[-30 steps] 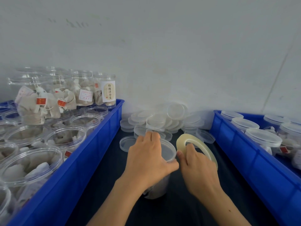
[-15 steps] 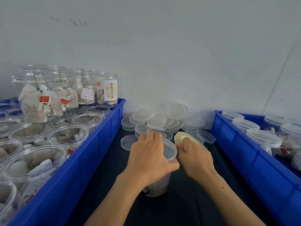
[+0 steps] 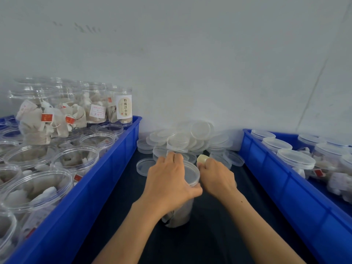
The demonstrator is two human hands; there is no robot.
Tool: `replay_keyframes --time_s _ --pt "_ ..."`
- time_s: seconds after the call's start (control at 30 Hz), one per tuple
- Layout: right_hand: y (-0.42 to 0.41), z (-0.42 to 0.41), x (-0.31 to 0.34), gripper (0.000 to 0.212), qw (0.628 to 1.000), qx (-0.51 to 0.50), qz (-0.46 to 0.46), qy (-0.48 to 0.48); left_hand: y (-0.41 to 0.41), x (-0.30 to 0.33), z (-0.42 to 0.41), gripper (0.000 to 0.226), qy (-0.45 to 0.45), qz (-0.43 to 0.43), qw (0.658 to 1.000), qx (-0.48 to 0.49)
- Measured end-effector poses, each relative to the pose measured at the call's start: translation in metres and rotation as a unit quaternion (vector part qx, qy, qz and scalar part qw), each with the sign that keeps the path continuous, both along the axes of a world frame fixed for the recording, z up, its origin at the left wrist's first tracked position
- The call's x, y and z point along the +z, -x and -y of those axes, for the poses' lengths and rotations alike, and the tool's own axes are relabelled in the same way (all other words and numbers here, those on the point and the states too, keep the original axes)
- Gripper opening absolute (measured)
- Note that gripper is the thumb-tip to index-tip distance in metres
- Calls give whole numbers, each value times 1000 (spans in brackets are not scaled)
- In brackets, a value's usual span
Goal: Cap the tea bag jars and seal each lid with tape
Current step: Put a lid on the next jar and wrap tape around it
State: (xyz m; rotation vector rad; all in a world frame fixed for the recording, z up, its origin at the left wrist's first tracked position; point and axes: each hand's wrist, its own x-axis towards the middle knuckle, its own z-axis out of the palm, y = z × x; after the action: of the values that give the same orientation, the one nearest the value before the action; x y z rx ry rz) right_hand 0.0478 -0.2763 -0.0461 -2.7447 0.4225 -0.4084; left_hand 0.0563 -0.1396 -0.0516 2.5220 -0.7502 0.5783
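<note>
Pale wall point(image 3: 190, 54) backs a dark work surface point(image 3: 209, 235) that runs between two blue bins, as the single head view shows. Uncapped jars point(image 3: 82, 159) of tea bags fill the left bin point(image 3: 91, 187); capped jars point(image 3: 295, 159) stand in the right bin point(image 3: 285, 187); a heap of spare lids point(image 3: 190, 138) lies against the wall between them. At centre stands the jar in hand point(image 3: 181, 212), upright on the dark surface, its lid point(image 3: 190, 174) already seated. The left hand point(image 3: 169, 181) curls over the lid from the near left, fingers across the far rim and thumb against the near rim, holding lid and jar. The right hand point(image 3: 217, 178) sits just beside the jar's right side and pinches a tape roll point(image 3: 202, 159), of which only a yellowish edge shows above the fingers. Judged from this, the step in hand is sealing the lid seam. To do it well: keep the left hand pressing the lid down so the jar cannot turn or tip; keep the tape taut and level with the seam, half on lid wall and half on jar; rub each stretch flat before advancing. Whether any tape already adheres cannot be told, since clear tape on clear plastic does not show.
</note>
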Motion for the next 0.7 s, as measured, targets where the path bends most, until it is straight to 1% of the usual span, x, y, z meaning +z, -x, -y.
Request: replay_keyframes --time_s 0.13,0.3,0.4,0.47,0.53,0.63,0.7 --pt "-5 4 2 29 1000 7 -24 -15 0 -1 1 62 -1 1 1000 2" --pt "-10 3 -2 24 1000 -6 -21 -17 2 3 0 64 7 -9 1000 -5" --pt "-14 23 8 29 997 -41 -46 57 12 1 0 72 19 -38 997 -66" --pt "-17 36 15 27 995 -56 -23 79 16 0 2 75 17 -51 996 -77" --pt "-24 36 19 23 995 -14 -3 95 12 2 6 74 1 -45 997 -59" --pt "-28 27 12 25 1000 -9 0 19 7 2 9 71 1 -34 998 -52" --pt "-28 27 1 26 999 1 20 -27 8 0 8 70 6 -35 998 -54"
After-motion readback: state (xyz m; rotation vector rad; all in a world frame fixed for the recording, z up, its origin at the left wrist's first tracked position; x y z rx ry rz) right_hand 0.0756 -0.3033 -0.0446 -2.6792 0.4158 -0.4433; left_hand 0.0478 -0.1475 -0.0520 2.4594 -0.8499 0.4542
